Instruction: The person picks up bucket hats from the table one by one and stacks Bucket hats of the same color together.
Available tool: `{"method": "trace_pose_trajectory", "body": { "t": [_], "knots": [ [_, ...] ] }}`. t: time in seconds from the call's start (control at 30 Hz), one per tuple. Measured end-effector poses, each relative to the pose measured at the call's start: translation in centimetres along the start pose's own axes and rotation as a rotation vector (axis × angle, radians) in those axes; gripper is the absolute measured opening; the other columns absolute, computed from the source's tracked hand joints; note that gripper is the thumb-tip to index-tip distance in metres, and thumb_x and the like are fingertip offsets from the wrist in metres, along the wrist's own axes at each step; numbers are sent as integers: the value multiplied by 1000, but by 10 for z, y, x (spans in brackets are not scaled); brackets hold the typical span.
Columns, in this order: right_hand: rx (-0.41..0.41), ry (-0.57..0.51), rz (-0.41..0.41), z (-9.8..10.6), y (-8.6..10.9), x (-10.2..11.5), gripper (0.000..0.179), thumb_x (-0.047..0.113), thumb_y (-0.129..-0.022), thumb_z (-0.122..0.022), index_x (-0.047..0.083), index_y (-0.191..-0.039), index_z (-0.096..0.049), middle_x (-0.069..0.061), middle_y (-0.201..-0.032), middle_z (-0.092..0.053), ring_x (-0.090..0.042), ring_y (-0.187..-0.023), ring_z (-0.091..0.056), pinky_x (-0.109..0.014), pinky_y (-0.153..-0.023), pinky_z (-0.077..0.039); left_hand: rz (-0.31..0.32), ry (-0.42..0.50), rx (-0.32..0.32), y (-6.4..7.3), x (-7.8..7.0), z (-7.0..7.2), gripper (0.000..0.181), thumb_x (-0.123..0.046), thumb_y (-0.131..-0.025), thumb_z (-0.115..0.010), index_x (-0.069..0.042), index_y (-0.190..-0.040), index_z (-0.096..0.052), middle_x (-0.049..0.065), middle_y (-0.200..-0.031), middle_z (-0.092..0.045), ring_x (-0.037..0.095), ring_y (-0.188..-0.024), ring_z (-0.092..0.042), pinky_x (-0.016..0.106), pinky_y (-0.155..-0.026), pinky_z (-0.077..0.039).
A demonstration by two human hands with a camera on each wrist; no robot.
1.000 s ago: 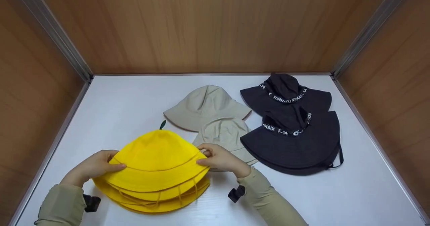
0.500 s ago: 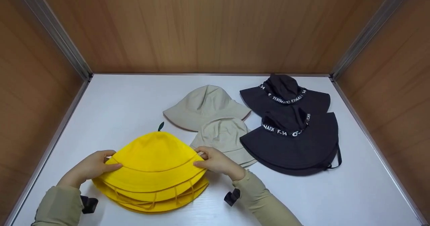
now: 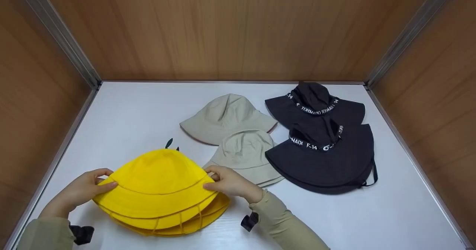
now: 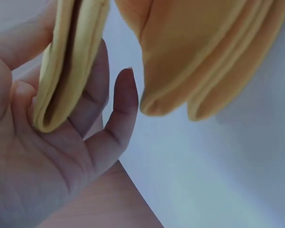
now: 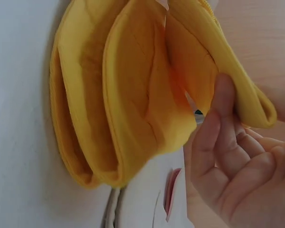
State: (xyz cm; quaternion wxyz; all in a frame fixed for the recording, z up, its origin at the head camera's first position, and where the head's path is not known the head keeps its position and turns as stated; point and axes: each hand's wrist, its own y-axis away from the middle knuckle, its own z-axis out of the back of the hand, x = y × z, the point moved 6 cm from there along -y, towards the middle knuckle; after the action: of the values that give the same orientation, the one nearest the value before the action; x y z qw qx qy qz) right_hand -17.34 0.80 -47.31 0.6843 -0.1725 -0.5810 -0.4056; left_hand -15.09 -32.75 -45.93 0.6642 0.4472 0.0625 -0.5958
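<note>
We have the yellow hat (image 3: pixel 160 172) pinched at both brim ends, left grip (image 3: pixel 77 191) at one and right grip (image 3: pixel 234 183) at the other, its long axis running sideways between them. At those ends we see it parted from the yellow stack (image 3: pixel 220 210), which lies beneath it on the counter (image 3: pixel 141 112), showing most beside the right grip.

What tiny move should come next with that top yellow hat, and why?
Perhaps ease the upper yellow hat leftward, off the yellow layers below: left grip and right grip pinch its ends, wrist views show a gap there, yet they overlap.
</note>
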Motion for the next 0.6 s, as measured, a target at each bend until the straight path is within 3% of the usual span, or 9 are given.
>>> {"method": "trace_pose_trajectory", "body": {
  "t": [0.1,0.33,0.6],
  "knots": [
    [5,69,-23,-5,-3,-5,30,10,-88,-64,7,-118,-59,-11,-99,-70,-8,-74,-56,-19,-63,-43,14,-11,-15,-2,7,-1,52,-42,-91,-60,1,-118,-51,18,-108,-64,20,-85,-54,33,-73,-43],
    [-4,185,-74,-9,-7,-17,29,13,-87,-66,7,-115,-60,-10,-105,-69,-9,-86,-61,-22,-76,-50,-12,-75,-73,-11,11,-7,44,-36,-92,-61,2,-112,-55,13,-96,-63,22,-81,-51,31,-67,-43],
    [-5,239,-75,-8,-6,-20,24,14,-87,-66,10,-110,-60,-4,-100,-65,-9,-81,-52,-23,-73,-45,-34,-83,-98,-10,12,-9,50,-40,-90,-61,4,-114,-54,11,-95,-62,22,-83,-51,30,-67,-42]
  ]
}}
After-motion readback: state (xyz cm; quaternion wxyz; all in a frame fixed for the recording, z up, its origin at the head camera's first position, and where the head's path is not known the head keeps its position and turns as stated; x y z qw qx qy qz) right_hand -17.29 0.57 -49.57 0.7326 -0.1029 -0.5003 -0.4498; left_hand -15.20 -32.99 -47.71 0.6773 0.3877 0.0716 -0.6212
